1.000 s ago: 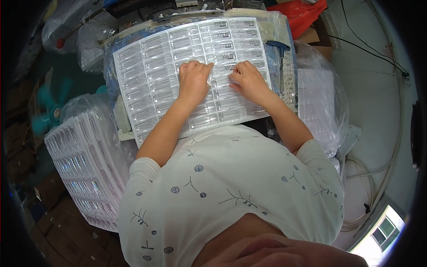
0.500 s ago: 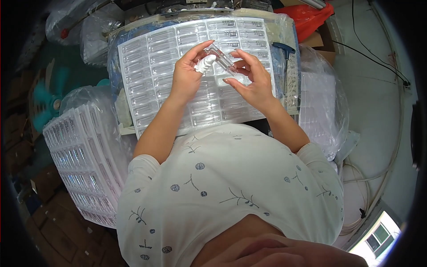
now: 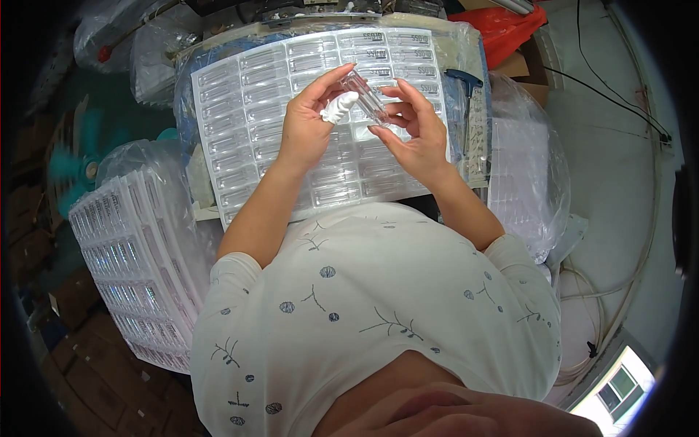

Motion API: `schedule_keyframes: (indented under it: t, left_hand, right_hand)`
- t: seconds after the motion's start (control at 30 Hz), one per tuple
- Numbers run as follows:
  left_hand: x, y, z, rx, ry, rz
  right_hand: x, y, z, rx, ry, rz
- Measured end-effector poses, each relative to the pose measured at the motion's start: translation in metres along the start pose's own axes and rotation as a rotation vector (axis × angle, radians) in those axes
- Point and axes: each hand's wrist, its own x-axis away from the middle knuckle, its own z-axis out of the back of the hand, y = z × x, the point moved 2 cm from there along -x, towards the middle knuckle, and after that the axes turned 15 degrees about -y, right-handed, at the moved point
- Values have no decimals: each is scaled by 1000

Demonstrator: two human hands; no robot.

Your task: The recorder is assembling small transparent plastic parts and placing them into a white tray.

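Observation:
A clear, narrow, box-shaped plastic tube is held at a slant between my hands, above the tray. My left hand pinches its upper end at the fingertips, and a wad of white cloth or tissue is tucked in the same hand against the tube's side. At the lower end, the fingers and thumb of my right hand close around the tube. Beneath both hands lies a large white tray holding rows of similar clear pieces; some at the far right carry dark lettering.
A T-handled tool lies right of the tray. Stacked filled trays stand at the left, near a turning teal fan. Plastic-wrapped trays are at the right, with a red bag behind.
The tube has tilted a little more upright between my hands. My right hand has shifted slightly, and the white wad sits a bit higher along the tube.

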Motion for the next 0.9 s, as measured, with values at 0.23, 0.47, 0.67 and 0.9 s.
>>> schedule_keyframes:
  t: [0.23, 0.47, 0.67, 0.9]
  left_hand:
    - [-1, 0, -4, 35, 69, -13]
    - [1, 0, 0, -349, 133, 49]
    - [-2, 1, -2, -16, 71, 19]
    - [0, 7, 0, -133, 64, 47]
  right_hand:
    - [4, 2, -7, -85, -69, -19]
    - [6, 4, -13, -112, -8, -5]
    - [9, 3, -16, -197, -2, 37]
    - [7, -1, -18, -178, 1, 69]
